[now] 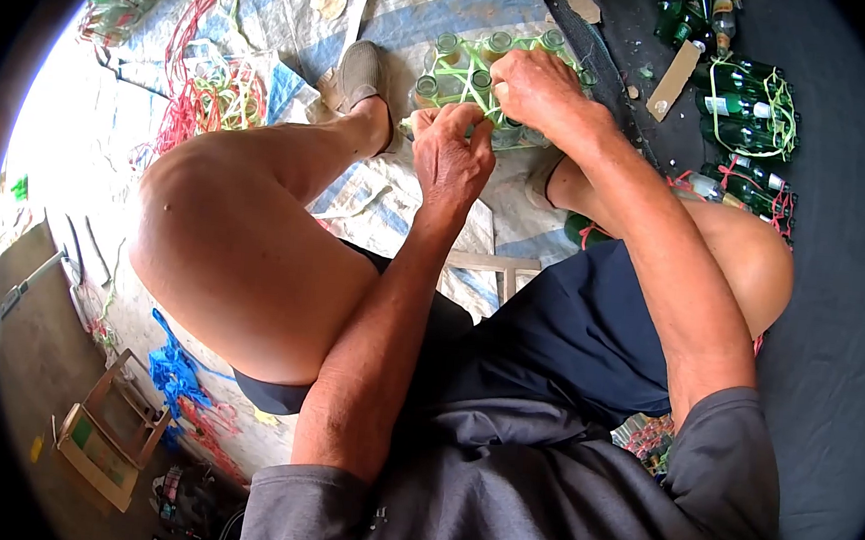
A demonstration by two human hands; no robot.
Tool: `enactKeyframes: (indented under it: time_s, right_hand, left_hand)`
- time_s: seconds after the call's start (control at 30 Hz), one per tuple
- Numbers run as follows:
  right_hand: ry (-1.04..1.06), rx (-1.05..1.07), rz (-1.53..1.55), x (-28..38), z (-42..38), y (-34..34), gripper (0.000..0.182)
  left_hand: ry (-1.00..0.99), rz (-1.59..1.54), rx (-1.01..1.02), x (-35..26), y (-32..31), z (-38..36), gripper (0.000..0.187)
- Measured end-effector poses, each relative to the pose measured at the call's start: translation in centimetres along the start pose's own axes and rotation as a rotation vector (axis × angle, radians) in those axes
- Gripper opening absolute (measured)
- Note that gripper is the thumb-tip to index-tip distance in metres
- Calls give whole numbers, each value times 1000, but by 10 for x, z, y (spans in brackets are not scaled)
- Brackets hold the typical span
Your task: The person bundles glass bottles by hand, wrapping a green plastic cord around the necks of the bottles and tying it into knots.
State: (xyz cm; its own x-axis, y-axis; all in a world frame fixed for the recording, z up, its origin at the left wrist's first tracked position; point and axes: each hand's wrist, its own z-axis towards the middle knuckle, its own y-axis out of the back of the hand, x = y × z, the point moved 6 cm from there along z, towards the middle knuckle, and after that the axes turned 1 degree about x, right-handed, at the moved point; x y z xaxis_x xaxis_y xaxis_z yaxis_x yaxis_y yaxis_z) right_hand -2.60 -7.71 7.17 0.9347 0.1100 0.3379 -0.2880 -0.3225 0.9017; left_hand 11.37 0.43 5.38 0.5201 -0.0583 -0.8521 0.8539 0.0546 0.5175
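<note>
Between my feet stands a cluster of clear glass bottles [447, 44], upright with their mouths facing up. Light green plastic string [454, 75] criss-crosses around their necks. My left hand [451, 151] is at the near left side of the cluster, its fingers curled and closed on the string. Just to the right and farther out, my right hand [540, 89] is over the bottles, its bent fingers pinching the same string by a bottle neck. Both hands partly cover the bottles and the string ends.
Tangled pink and green string [219, 100] lies on the striped tarp [435, 14] at left. Green bottles tied in a bundle [750, 109] lie at right, near a cardboard strip [673, 81]. Blue string [177, 368] and a small wooden stool [99, 447] are at lower left.
</note>
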Motion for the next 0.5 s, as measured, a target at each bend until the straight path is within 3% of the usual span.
enactKeyframes:
  time_s: [0.23,0.4,0.5]
  right_hand:
    - [8,27,88,-5,4,-4,17]
    - [-79,15,143,-4,-1,0,18]
    - [-127,-7,190,-4,-3,0,20]
  left_hand:
    - [-83,48,-35,-4,2,2,9]
    - [-3,16,19,0,0,1,10]
    - [-68,35,-40,-5,4,1,9]
